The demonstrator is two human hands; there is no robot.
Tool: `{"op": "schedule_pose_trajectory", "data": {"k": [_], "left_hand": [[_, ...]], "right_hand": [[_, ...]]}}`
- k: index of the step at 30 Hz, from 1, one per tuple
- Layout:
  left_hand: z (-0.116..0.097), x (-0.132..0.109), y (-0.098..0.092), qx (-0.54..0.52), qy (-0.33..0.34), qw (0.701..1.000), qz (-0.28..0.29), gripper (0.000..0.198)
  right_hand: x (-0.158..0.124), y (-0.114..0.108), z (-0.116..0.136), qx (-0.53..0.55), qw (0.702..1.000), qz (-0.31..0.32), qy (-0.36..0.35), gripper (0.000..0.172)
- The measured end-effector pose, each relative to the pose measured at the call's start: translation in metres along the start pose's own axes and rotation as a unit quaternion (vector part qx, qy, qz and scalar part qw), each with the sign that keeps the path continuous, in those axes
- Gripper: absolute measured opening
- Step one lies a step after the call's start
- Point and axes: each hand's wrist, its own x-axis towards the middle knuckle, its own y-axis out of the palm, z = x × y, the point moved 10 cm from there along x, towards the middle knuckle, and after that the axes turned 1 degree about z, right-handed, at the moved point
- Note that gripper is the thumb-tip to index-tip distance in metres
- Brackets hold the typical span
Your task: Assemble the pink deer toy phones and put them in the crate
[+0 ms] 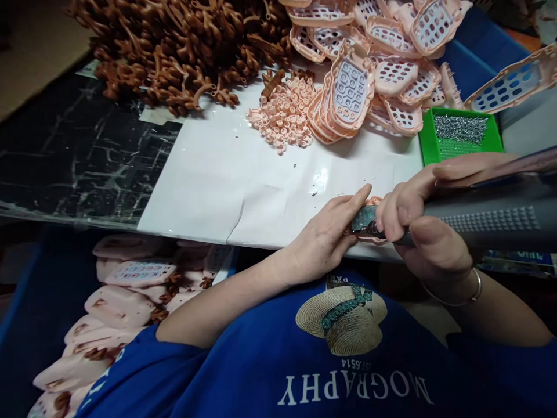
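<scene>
At the table's front edge lies a pink plastic shell [373,201] with a greenish circuit board [364,217] in it, mostly covered by my hands. My left hand [324,235] presses on the shell's left side, fingers closed against it. My right hand [429,223] is wrapped round a grey electric screwdriver [487,217], held nearly level. The driver's dark tip [363,230] points left, down at the board, beside my left fingers. Whether a screw is under the tip cannot be made out.
A green tray [429,139] of screws stands behind my right hand. Farther back lie pink shells [391,78], small pink parts [287,113] and brown branch-like pieces [174,46]. A blue bin [56,261] at lower left holds assembled pink pieces [119,305].
</scene>
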Motion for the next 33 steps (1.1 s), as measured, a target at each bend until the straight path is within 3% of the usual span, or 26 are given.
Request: {"op": "schedule_pose_trajectory", "data": {"k": [7, 14, 17, 20, 23, 26, 30, 33], "left_hand": [[0.003, -0.003, 0.001, 0.027, 0.014, 1.0, -0.004, 0.077], [0.005, -0.004, 0.004, 0.037, 0.01, 0.999, -0.011, 0.069], [0.005, -0.003, 0.004, 0.038, 0.013, 0.999, -0.013, 0.068], [0.006, -0.002, 0.007, 0.042, 0.008, 0.999, 0.001, 0.073], [0.007, -0.003, 0.006, 0.05, 0.001, 0.999, 0.009, 0.081], [0.005, -0.007, -0.001, 0.064, 0.012, 0.998, 0.008, 0.084], [0.007, -0.022, -0.028, 0.115, 0.003, 0.993, -0.015, 0.085], [0.008, -0.037, -0.051, 0.139, -0.016, 0.99, -0.016, 0.08]], "right_hand": [[0.002, 0.003, 0.003, -0.031, 0.999, 0.009, -0.023, 0.025], [0.005, 0.006, 0.001, -0.058, 0.997, 0.024, -0.043, 0.029], [0.003, 0.006, 0.003, -0.04, 0.994, 0.03, -0.092, 0.027], [0.004, 0.002, 0.001, 0.017, 0.996, 0.024, -0.088, 0.03], [0.009, -0.012, 0.015, 0.053, 0.995, -0.022, -0.08, 0.034], [0.012, -0.041, 0.042, 0.024, 0.99, -0.116, -0.081, 0.014], [0.004, -0.088, 0.074, -0.042, 0.959, -0.247, -0.13, 0.011], [-0.006, -0.125, 0.074, -0.075, 0.929, -0.335, -0.139, 0.022]]}}
